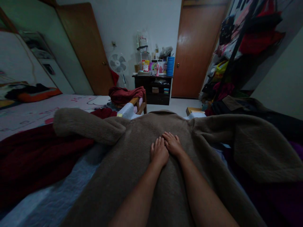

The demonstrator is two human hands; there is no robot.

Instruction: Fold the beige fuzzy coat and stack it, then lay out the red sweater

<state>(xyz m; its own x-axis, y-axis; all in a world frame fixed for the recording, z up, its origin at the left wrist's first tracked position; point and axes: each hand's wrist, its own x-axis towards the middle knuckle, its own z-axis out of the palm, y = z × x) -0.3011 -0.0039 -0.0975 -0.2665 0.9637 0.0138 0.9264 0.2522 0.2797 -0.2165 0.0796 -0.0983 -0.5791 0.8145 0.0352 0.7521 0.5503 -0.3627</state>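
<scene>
We rest both palms down on a brown fleecy coat (132, 170), the left hand (159, 152) and the right hand (172, 143) side by side, so close that we cannot tell whether they touch. Our fingers are extended and flat, and neither hand grips anything. The coat lies spread out beneath our hands and to both sides of them. Its collar (165, 112) is beyond our fingertips; one sleeve (87, 126) reaches out to the left of our grip, and the other sleeve (262, 148) reaches to the right and bends back toward us.

Left of our hands, past the coat's edge, we see a dark red cloth (42, 154) on a pale blue cover (78, 179). Farther left, a pale sheet (63, 107) carries pink lettering; one mark looks like an M, but we cannot make out a word. Ahead of our hands and a little left, a red cloth (126, 94) hangs over a wooden chair (143, 105).

Well beyond our grip, a dark cabinet (152, 98) bears red and yellow packets (145, 65), a framed picture (162, 68) and a blue ribbed container (170, 66). Any print on the packets is too small for us to read, and we can name no brand. A white fan (118, 63) stands left of the cabinet.
</scene>
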